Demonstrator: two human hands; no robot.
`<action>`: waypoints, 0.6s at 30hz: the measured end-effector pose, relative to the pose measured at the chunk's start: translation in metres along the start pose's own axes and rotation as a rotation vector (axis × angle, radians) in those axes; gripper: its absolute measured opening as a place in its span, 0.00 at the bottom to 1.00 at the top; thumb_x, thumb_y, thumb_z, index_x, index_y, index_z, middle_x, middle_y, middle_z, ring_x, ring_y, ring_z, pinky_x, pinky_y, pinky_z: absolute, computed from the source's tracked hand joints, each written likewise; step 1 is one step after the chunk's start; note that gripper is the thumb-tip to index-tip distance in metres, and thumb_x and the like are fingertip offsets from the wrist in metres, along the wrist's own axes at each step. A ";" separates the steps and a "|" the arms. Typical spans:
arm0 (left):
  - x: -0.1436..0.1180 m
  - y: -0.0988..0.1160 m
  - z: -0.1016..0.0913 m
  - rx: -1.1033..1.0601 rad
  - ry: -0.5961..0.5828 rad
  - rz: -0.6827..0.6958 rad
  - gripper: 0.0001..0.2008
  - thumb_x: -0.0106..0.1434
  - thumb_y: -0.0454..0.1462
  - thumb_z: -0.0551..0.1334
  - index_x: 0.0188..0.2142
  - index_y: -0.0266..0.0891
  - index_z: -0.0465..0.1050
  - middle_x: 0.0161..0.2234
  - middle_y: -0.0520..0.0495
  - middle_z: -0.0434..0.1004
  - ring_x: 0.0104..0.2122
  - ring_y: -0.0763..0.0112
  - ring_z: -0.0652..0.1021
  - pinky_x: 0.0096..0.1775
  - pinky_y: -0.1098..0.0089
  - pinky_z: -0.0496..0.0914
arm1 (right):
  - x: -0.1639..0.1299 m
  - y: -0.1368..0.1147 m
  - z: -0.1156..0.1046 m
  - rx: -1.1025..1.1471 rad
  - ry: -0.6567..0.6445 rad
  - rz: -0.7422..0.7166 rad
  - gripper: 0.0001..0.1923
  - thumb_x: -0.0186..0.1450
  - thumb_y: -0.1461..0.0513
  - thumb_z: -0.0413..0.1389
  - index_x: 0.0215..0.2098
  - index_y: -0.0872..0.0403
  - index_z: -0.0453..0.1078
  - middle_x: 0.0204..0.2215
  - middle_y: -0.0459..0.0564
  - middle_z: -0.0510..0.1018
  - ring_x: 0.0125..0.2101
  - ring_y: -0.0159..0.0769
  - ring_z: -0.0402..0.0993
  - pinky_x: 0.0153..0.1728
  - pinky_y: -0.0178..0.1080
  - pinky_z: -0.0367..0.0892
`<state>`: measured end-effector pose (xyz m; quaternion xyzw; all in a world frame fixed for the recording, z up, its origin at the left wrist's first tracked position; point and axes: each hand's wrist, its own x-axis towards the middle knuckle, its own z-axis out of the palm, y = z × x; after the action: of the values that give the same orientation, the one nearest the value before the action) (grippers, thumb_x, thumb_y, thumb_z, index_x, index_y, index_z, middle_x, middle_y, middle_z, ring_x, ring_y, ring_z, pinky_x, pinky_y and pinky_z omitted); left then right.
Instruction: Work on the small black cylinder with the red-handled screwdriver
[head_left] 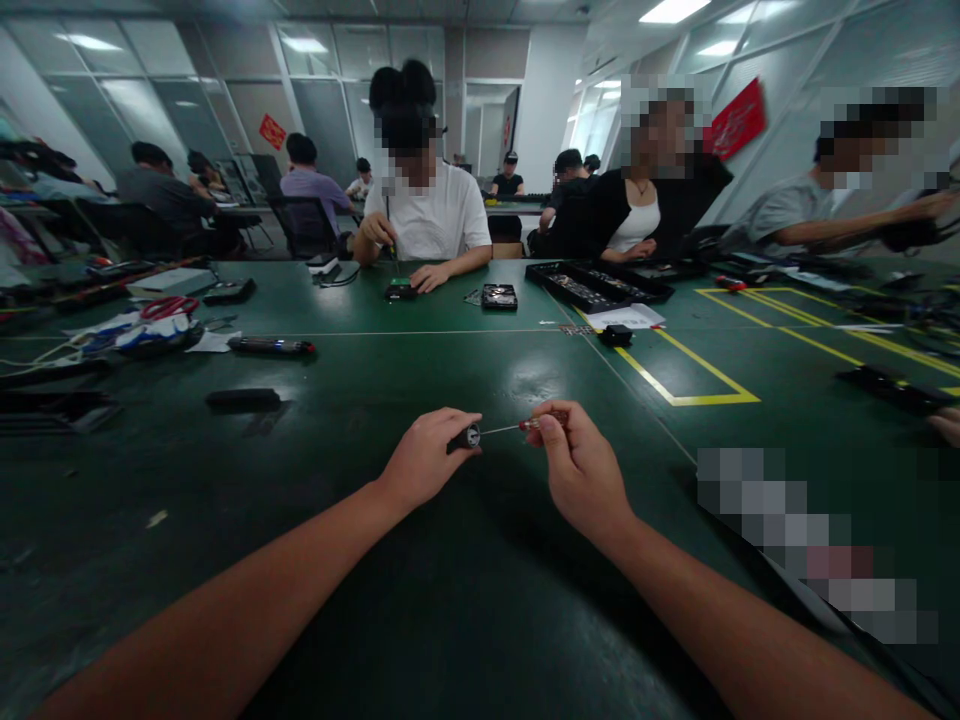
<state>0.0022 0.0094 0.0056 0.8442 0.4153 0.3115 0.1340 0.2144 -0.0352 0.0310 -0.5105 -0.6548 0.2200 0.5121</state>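
Table (465, 600): wide, dark green, bare around both forearms; yellow taped lines (694, 385) off to the right.
Co-workers: seated along the far edge, one in a white shirt (439, 215) pressing a tool onto a small device (400, 290).
Tray (596, 285): long, black, far right of centre, well apart from the hands.
Phone (499, 296): lying flat just right of the white-shirted worker's hand.
Black bar (244, 398): lying left of the hands, near but clear of them.
Left hand (424, 460): clenched round the dark handle of a small screwdriver (484, 432), held above the table near centre.
Right hand (577, 465): pinching the far end of the thin shaft between thumb and fingertips, a reddish bit (534, 423) showing there.
Step in hand: seemingly fitting or pulling the bit at the shaft's tip, tool held level between both hands.
Next move calls for: likely a straight pull or push along the shaft, handle kept steady.
In the way: nothing close; blurred patch at lower right unreadable.
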 end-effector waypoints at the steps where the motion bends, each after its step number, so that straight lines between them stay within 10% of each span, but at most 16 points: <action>1: 0.000 0.000 0.000 -0.002 -0.005 -0.009 0.21 0.64 0.34 0.68 0.57 0.41 0.73 0.50 0.45 0.78 0.51 0.62 0.77 0.54 0.57 0.71 | 0.000 -0.001 -0.001 -0.010 -0.004 -0.001 0.10 0.74 0.55 0.47 0.43 0.50 0.67 0.31 0.48 0.78 0.32 0.39 0.76 0.36 0.41 0.68; 18: 0.000 -0.003 0.001 -0.006 -0.018 -0.060 0.21 0.63 0.34 0.69 0.56 0.42 0.74 0.51 0.45 0.78 0.51 0.60 0.76 0.54 0.56 0.70 | 0.002 -0.007 -0.005 -0.189 -0.013 -0.067 0.08 0.74 0.57 0.47 0.42 0.50 0.66 0.30 0.48 0.78 0.27 0.38 0.74 0.30 0.40 0.64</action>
<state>0.0009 0.0111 0.0029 0.8338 0.4381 0.3009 0.1494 0.2161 -0.0369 0.0395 -0.5329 -0.6926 0.1436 0.4645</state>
